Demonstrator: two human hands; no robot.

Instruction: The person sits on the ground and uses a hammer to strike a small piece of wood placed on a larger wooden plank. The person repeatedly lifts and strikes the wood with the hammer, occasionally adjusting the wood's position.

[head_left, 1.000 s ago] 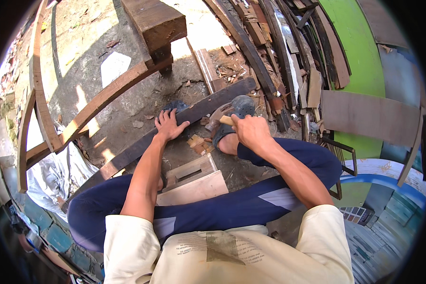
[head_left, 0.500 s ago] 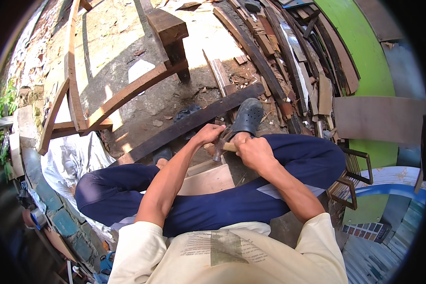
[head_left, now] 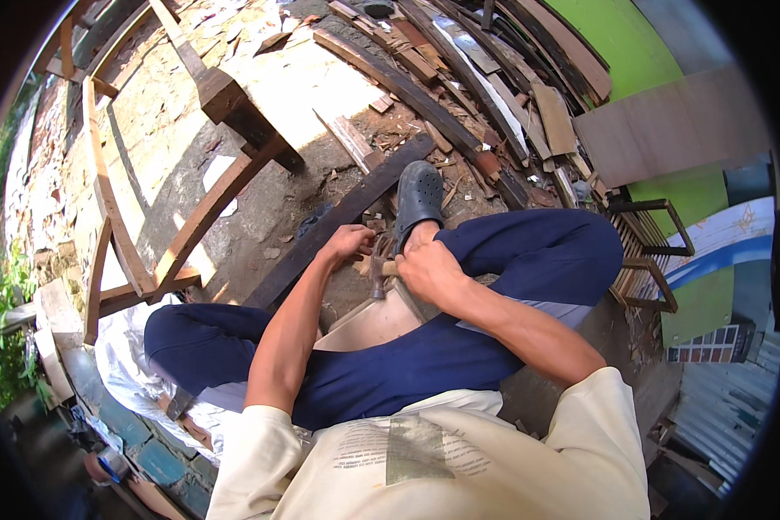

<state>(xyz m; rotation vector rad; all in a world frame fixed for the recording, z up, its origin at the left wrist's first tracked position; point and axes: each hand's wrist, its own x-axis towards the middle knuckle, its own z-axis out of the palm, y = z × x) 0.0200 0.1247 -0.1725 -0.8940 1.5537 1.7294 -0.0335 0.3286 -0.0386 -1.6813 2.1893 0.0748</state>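
My right hand (head_left: pixel 431 272) is closed round the light wooden handle of a hammer. The metal hammer head (head_left: pixel 377 282) hangs just left of that hand, above a pale wooden board (head_left: pixel 380 319) lying between my legs. My left hand (head_left: pixel 350 243) is curled, fingertips together, a little beyond the hammer head; what it pinches, if anything, is too small to make out. Right beside both hands is my foot in a dark grey clog (head_left: pixel 419 192). A long dark wooden beam (head_left: pixel 342 215) runs diagonally across the ground past the left hand.
At the far left stands a wooden frame (head_left: pixel 201 212) with a thick post end (head_left: pixel 225 97). Stacked planks and scraps (head_left: pixel 459 78) spread across the far right. A slatted wooden rack (head_left: pixel 646 251) stands right of my knee; white sheeting (head_left: pixel 130 355) lies at the left.
The view has turned, so the surroundings sit further left. Both hands keep about the same places by the clog, and the hammer stays in the right hand.
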